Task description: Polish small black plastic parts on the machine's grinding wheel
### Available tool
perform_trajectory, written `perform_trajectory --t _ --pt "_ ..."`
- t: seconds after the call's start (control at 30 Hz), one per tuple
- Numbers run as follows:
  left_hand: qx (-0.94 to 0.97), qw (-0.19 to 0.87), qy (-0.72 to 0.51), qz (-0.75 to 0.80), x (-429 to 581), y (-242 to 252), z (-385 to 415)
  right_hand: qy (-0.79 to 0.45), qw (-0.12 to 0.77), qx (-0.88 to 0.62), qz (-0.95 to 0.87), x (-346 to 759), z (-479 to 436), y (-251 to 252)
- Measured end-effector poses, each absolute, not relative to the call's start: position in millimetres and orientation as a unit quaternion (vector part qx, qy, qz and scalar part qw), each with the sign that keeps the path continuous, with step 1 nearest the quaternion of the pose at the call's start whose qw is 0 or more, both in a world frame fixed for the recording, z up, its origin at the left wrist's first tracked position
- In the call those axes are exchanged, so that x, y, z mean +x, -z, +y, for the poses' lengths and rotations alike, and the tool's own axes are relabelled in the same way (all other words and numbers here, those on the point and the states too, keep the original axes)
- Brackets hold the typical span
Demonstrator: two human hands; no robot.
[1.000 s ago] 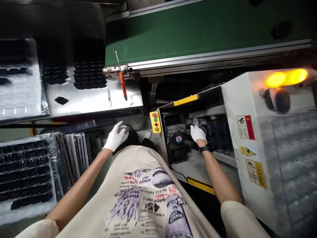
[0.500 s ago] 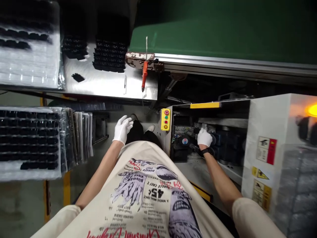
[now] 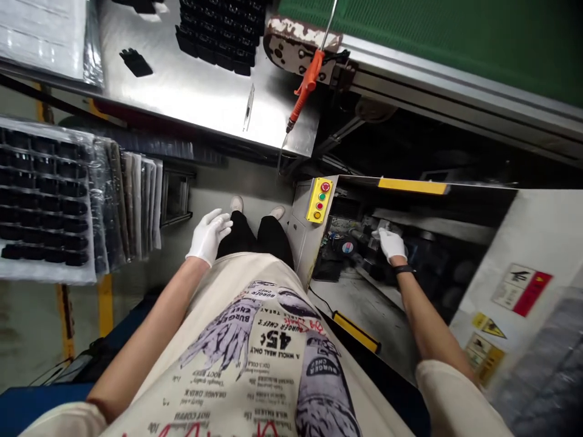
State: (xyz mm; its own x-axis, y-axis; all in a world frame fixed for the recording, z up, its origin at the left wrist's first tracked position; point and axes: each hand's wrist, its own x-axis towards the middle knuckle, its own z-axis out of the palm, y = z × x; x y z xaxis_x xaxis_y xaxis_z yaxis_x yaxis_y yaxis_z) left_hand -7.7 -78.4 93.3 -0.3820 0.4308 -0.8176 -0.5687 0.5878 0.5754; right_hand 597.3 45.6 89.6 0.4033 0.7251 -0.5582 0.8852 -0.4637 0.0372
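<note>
White-gloved left hand (image 3: 208, 237) is hanging open near the thigh, fingers spread, holding nothing. Right hand (image 3: 392, 246) is down in the open machine cabinet (image 3: 359, 303), curled against a dark motor unit (image 3: 364, 255). Can't tell if it's actually gripping anything, the glove hides it.

Anything look finished, or is it all opened up?

Looks opened up to me: wiring and motor are exposed, no cover on. Right next to that is a yellow control box (image 3: 319, 200). Off to the left, a clear tray (image 3: 43, 200) of black parts, pretty much full, sits by a stack of trays (image 3: 136, 200).

What about further out?

Steel table (image 3: 195, 91) with rows of black parts (image 3: 218, 36), an orange-handled tool (image 3: 307, 88) dangling at its corner, then a green conveyor belt (image 3: 432, 42). How much is left, no clue from this.
</note>
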Motion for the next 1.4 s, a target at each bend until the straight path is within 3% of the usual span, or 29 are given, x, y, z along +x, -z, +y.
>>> perform_trajectory --t 0.2,0.33,0.4,0.6,0.83,1.0,1.1,1.23,1.4 --pt "-0.017 0.563 -0.435 0.702 9 -93 -41 0.164 0.100 0.869 0.456 594 45 -78" --pt "0.037 0.671 -0.376 0.638 47 -111 -22 0.268 -0.090 0.865 0.416 592 21 -93" --pt "0.074 0.689 -0.361 0.624 59 -125 -16 0.264 -0.126 0.856 0.426 591 -4 -102" --pt "0.073 0.644 -0.382 0.658 62 -142 -9 0.170 0.005 0.906 0.389 592 -56 -96" --pt "0.001 0.635 -0.383 0.671 72 -133 -8 0.144 -0.106 0.825 0.536 597 -40 -87" --pt "0.000 0.605 -0.414 0.680 67 -135 -12 0.070 -0.054 0.805 0.587 591 -7 -87" --pt "-0.022 0.583 -0.434 0.687 56 -133 -20 0.075 -0.047 0.753 0.652 542 -2 -84" --pt "-0.029 0.592 -0.438 0.676 35 -131 -32 0.220 -0.013 0.670 0.709 412 1 -50" --pt "0.005 0.590 -0.452 0.669 -13 -131 -59 0.209 0.064 0.746 0.629 296 29 -3"
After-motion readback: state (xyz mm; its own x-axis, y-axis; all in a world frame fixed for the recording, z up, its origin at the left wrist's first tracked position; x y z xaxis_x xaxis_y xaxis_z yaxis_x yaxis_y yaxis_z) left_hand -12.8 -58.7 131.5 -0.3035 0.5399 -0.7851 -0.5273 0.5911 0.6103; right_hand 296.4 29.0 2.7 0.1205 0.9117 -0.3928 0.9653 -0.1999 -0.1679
